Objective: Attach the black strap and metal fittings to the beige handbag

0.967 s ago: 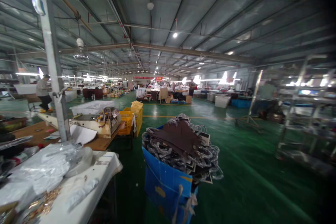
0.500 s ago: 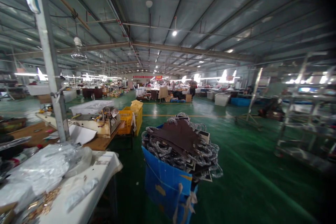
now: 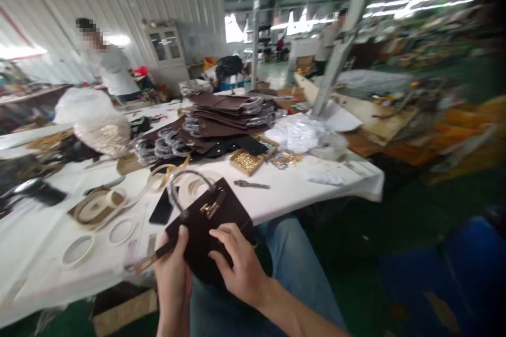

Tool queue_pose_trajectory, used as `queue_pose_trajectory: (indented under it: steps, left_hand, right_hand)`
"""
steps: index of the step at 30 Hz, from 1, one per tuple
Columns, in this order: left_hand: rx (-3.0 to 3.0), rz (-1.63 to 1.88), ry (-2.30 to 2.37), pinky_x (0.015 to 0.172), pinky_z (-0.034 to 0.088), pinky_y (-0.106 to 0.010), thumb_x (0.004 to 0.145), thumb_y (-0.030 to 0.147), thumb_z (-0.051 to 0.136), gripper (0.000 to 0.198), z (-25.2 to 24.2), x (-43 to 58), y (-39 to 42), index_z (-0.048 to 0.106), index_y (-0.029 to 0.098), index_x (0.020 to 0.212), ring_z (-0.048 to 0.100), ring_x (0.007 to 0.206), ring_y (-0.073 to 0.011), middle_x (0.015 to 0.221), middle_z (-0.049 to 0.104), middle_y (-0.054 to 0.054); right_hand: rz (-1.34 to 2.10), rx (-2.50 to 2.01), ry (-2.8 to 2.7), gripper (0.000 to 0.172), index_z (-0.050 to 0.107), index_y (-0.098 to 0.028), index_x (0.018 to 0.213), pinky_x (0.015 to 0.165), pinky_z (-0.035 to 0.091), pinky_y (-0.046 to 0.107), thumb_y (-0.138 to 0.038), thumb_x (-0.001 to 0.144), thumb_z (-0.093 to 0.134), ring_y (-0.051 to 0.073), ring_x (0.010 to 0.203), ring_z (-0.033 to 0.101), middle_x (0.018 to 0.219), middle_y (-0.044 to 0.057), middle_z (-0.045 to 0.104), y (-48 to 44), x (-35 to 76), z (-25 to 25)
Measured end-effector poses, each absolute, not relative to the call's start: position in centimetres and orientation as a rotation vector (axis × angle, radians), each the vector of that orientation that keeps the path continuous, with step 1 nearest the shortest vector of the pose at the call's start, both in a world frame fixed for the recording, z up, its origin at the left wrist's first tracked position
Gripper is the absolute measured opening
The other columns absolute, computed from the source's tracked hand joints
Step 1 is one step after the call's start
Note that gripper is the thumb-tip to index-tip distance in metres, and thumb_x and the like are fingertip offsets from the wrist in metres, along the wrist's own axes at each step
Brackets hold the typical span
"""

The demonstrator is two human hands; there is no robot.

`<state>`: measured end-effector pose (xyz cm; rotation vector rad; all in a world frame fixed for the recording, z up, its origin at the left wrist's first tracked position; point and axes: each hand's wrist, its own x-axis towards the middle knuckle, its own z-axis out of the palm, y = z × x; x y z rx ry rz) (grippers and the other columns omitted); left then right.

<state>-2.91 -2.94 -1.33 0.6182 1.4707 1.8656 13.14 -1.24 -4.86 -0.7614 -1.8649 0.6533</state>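
A small dark brown handbag (image 3: 197,242) rests tilted over my lap at the table's front edge. Its curved handle (image 3: 172,189) is wrapped in clear plastic, and a gold-coloured clasp (image 3: 209,209) sits near the top of its front. My left hand (image 3: 174,271) grips the bag's left side, thumb on the front and the other fingers mostly hidden. Beside that hand, a dark strap with a metal-looking end (image 3: 145,264) sticks out to the left. My right hand (image 3: 243,266) is over the bag's front, below the clasp, thumb and fingers apart; whether the fingertips touch the bag I cannot tell.
On the white-covered table (image 3: 284,197) lie a black phone (image 3: 164,206), rolls of tape (image 3: 79,250), a dark tool (image 3: 252,185) and a box of gold-coloured pieces (image 3: 245,161). Behind them are stacked brown bag pieces (image 3: 221,125). A person (image 3: 116,71) stands beyond the table.
My view has swung left and down from the wide hall and the heaped blue bin to the table. Both hands and the handbag have come into view.
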Motion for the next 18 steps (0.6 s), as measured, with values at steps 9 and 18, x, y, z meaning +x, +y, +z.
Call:
queue_pose_trajectory:
  steps: [9,18]
  left_hand:
    - [0.347,1.886,1.182,0.126,0.055,-0.044,0.087,0.087,0.082,0.074,-2.1,-0.4,-4.8,0.087,0.019,0.116,0.071,0.142,-0.0357,0.126,0.084,-0.015]
    - [0.604,1.609,0.613,0.139,0.04,-0.061,0.066,0.117,0.059,0.132,0.1,2.0,-10.1,0.076,0.023,0.158,0.044,0.167,-0.053,0.168,0.064,-0.018]
  right_hand:
    - [0.558,-0.807,-1.932,0.076,0.039,-0.031,0.181,0.12,0.061,0.062,-0.027,0.111,0.07,0.039,0.14,0.063,0.151,0.018,0.061,-2.0,9.6,-3.6]
    - [0.605,-0.904,-1.808,0.05,0.077,-0.033,0.143,0.097,0.07,0.038,-0.026,0.096,0.093,0.029,0.115,0.077,0.13,0.009,0.073,-3.7,16.2,3.7]
